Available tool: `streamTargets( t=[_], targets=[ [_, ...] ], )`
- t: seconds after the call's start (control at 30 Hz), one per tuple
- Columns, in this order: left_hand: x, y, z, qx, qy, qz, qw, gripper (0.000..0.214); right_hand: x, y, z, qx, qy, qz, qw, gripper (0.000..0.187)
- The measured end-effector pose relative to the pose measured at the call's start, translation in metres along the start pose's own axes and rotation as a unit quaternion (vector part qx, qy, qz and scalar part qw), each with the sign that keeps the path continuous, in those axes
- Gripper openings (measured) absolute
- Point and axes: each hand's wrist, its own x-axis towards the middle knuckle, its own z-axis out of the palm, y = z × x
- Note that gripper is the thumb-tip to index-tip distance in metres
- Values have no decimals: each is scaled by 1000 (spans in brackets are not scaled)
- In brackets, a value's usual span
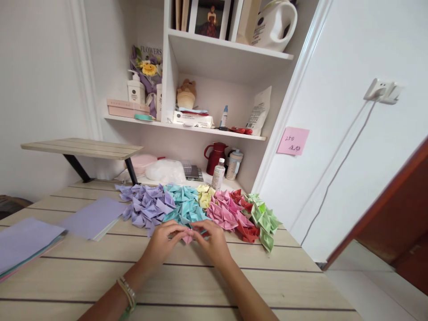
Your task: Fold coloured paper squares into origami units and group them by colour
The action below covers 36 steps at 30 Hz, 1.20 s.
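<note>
My left hand (162, 243) and my right hand (213, 241) meet on the wooden table (187, 281), fingers curled and pinching a small folded pink paper piece (187, 237) between them. Just beyond the hands lies a row of folded paper pieces: purple (147, 206), teal (185, 206), yellow (205, 195), pink (224, 210), red (245, 223) and green (264, 218). A bracelet (127, 292) circles my left wrist.
Flat purple paper stacks lie at left (95, 217) and far left (25, 240). A small raised shelf (83, 148) stands behind them. Wall shelves (187, 127) hold bottles, a red jug (216, 157) and boxes. A pink note (293, 141) sticks on the right wall.
</note>
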Motion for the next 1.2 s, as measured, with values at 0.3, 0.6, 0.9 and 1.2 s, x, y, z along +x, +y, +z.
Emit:
streamTargets(
  t=[0.3,0.6,0.9,1.2],
  targets=[
    [2,-3,-2,-39,53,-23,998,16,1,4,2,100,2,107,989,19],
    [0,0,-1,22,8,2,1000,20,2,4,0,60,-32,92,993,14],
    [0,-3,-1,47,-12,40,998,21,-1,2,-1,42,-49,63,996,20],
    [-2,3,0,0,2,0,1000,16,-3,-8,-1,-68,-59,-1,996,10]
  ],
)
